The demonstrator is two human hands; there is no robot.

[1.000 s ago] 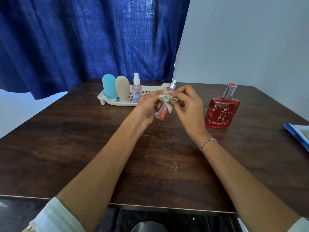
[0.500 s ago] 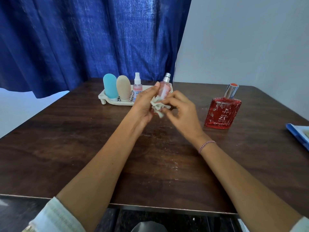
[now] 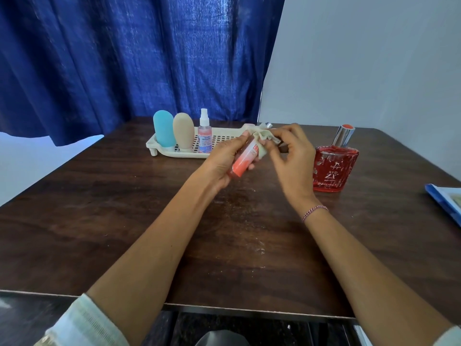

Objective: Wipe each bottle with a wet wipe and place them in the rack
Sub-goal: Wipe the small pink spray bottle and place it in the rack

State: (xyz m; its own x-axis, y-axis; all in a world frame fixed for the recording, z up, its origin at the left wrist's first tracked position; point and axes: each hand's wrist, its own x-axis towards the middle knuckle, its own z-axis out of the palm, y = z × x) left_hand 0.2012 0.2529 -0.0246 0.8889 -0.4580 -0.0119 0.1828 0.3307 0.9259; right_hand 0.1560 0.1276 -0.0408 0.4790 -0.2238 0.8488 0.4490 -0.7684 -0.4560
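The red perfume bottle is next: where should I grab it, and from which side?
Grip the red perfume bottle round its broad glass body, below the shoulders, not by the slim silver cap, which might pull off. It stands upright on the table with nothing close beside it, so come in from its left with the nearer right hand.

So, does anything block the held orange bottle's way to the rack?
Nothing visible does. The rack lies bare on the right, behind the orange bottle in the left hand; three racked bottles stand at its left end.
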